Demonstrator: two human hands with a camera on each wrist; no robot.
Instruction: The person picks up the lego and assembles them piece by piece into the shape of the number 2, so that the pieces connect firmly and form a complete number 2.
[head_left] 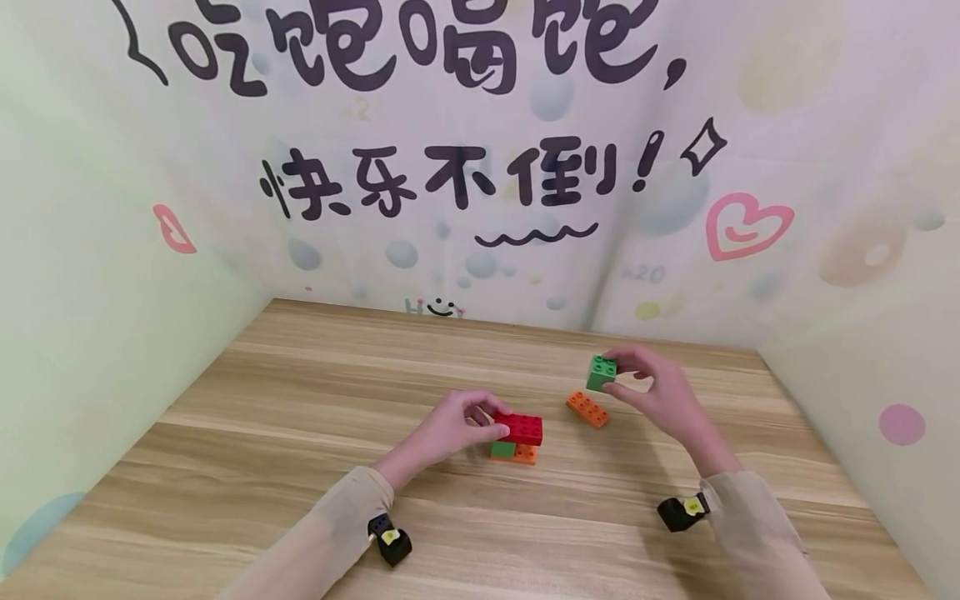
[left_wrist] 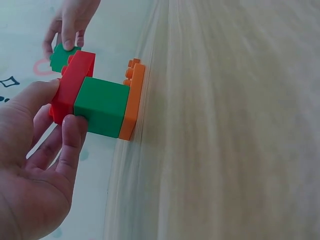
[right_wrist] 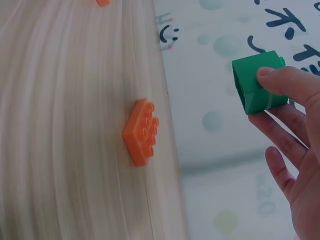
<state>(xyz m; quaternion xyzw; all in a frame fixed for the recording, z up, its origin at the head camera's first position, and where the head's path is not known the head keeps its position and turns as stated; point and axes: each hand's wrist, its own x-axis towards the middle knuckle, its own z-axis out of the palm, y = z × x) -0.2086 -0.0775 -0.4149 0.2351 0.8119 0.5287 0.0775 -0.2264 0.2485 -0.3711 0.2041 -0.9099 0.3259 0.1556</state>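
My left hand point(head_left: 457, 425) pinches a red brick point(head_left: 525, 429) by its left end. That red brick lies across the top of a green brick point(left_wrist: 102, 106), which stands on one end of a flat orange brick point(left_wrist: 132, 102) on the table. My right hand point(head_left: 663, 396) holds another green brick point(head_left: 602, 373) between thumb and fingers, up off the table, its hollow underside partly visible in the right wrist view. Just below it a second flat orange brick point(head_left: 587, 409) lies on the table, studs up, touched by neither hand.
The bricks are on a wood-grain table point(head_left: 300, 400). A printed cloth wall point(head_left: 480, 275) rises along its back edge, with further pale walls at left and right. A small black camera is strapped to each wrist.
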